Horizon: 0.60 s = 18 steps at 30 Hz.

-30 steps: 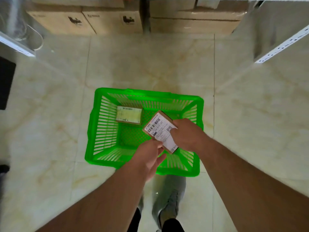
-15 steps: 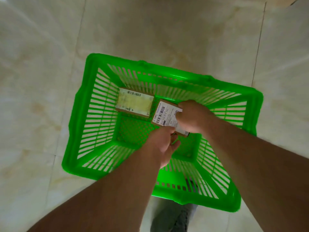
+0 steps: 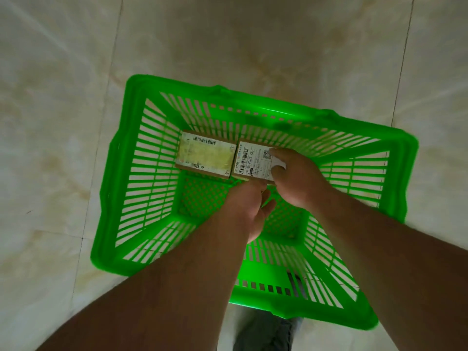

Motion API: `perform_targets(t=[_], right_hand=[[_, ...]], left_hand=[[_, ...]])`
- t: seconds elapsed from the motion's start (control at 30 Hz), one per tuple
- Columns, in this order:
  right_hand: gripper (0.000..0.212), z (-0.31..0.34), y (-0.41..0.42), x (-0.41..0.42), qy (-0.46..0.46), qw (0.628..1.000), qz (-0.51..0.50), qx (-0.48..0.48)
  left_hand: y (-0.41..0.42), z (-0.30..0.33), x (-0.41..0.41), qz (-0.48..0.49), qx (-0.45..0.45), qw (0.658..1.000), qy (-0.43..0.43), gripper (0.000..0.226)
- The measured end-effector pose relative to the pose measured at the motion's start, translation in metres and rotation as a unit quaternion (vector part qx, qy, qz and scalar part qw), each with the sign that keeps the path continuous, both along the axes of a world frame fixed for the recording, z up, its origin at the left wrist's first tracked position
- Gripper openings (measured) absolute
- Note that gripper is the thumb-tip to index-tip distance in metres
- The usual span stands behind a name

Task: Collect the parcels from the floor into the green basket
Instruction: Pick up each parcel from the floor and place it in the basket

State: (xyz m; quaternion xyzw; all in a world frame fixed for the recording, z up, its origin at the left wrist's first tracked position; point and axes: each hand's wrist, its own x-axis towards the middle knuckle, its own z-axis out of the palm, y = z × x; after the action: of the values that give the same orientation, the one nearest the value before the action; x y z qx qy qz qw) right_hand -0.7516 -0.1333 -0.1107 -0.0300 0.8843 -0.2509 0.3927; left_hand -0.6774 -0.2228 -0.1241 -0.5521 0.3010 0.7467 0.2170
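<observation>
My right grip is curled over the white-labelled parcel down in the green basket, its far edge butting the yellowish parcel just left of it, while my left grip (fingers loose, holding nothing) hovers just below.

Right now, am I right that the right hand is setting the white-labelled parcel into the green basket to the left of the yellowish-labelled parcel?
Not quite: the head view shows the right hand setting the white-labelled parcel into the green basket to the right of the yellowish-labelled parcel, not the left.
</observation>
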Motion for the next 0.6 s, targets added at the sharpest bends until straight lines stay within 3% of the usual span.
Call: perform_targets(t=[0.13,0.23,0.37,0.43,0.53,0.6], right_hand=[[0.05,0.014,0.013,0.017,-0.028,0.992,-0.116,-0.03],[0.061,0.038,0.025,0.036,-0.051,0.98,-0.182,-0.067],[0.042,0.09,0.035,0.052,-0.058,0.965,-0.239,-0.086],[0.034,0.122,0.036,0.061,-0.067,0.944,-0.293,-0.134],[0.02,0.161,0.046,0.081,-0.079,0.898,-0.385,-0.197],[0.017,0.179,0.06,0.1,-0.091,0.867,-0.437,-0.222]], left_hand=[[0.0,0.023,0.013,-0.005,-0.019,0.999,-0.041,0.04],[0.003,0.055,0.025,-0.025,-0.028,0.998,-0.05,0.048],[0.01,0.105,0.029,-0.07,-0.054,0.996,-0.022,0.05],[0.016,0.13,0.029,-0.1,-0.07,0.992,-0.003,0.047],[0.033,0.166,0.032,-0.184,-0.083,0.979,0.027,0.023],[0.049,0.186,0.038,-0.224,-0.091,0.969,0.052,0.033]])
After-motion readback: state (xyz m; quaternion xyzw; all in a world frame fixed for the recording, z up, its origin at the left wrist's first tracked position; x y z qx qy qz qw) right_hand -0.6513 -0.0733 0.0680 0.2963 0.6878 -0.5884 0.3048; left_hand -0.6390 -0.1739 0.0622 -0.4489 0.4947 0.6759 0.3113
